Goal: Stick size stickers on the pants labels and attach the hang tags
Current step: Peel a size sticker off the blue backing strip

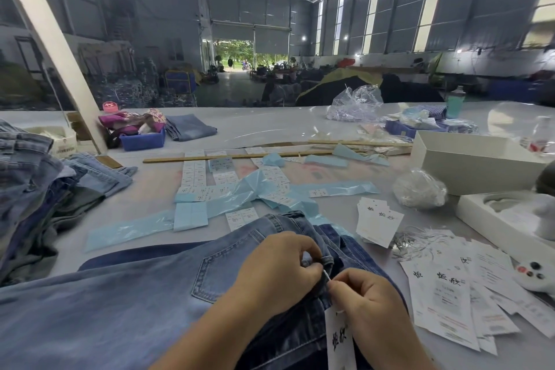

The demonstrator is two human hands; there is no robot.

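Both forearms reached in from the bottom edge over a pair of light blue jeans (126,288) spread on the table (270,126); the left hand (276,270) curled its fingers and pinched a belt loop (327,261) at the waistband; the right hand (363,300), just beside it, pinched a thin white string (326,276) running to that loop; a white hang tag (339,336) hung below the right hand, against the denim; loose hang tags (444,294) lay to the right of the hands; strips of size stickers (207,177) on pale blue backing lay beyond the jeans.
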